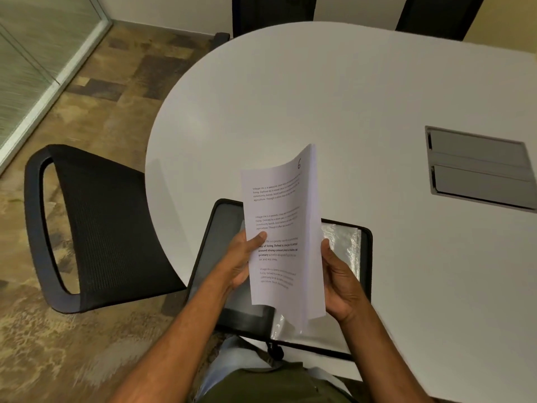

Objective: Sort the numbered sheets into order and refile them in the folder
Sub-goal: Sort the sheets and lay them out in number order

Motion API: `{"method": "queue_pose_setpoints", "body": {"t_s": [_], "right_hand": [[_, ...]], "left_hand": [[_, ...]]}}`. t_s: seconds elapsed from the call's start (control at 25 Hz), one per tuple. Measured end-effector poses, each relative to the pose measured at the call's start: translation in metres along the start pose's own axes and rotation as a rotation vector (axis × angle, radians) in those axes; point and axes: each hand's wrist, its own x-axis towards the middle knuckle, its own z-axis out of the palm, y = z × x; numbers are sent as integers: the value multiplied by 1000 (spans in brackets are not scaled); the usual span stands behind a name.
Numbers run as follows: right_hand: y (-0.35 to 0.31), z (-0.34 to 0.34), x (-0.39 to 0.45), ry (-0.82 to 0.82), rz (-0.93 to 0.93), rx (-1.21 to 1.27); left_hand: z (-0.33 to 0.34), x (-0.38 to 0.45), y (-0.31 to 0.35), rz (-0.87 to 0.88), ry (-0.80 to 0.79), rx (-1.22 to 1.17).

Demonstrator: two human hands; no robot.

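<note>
Both forearms reach forward over the lap. The left hand (242, 261) grips the stack of sheets (283, 231) at its left edge, thumb on the front page. The right hand (341, 282) clasps the right edge. The sheets stand nearly upright above the open folder (364, 242) on the worktop (319, 97).

2 bare forearms with no sleeves in view, left hand (242, 261) and right hand (341, 282) without rings, watch or gloves, olive-green top (261, 385) at the bottom edge, light blue jeans (229, 362) over the lap
</note>
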Motion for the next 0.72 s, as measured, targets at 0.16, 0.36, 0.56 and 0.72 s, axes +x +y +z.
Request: {"method": "queue_pose_setpoints", "body": {"t_s": [0.16, 0.36, 0.56, 0.72], "right_hand": [[-9, -18, -20, -31, 4, 38], [-15, -43, -36, -1, -16, -8], [-31, -40, -55, 144, -196, -177], [-49, -34, -69, 491, -716, -762]], "left_hand": [[29, -3, -20, 0, 6, 16], [58, -6, -47, 11, 32, 43], [80, -14, -52, 17, 47, -32], [75, -17, -44, 39, 60, -69]]}}
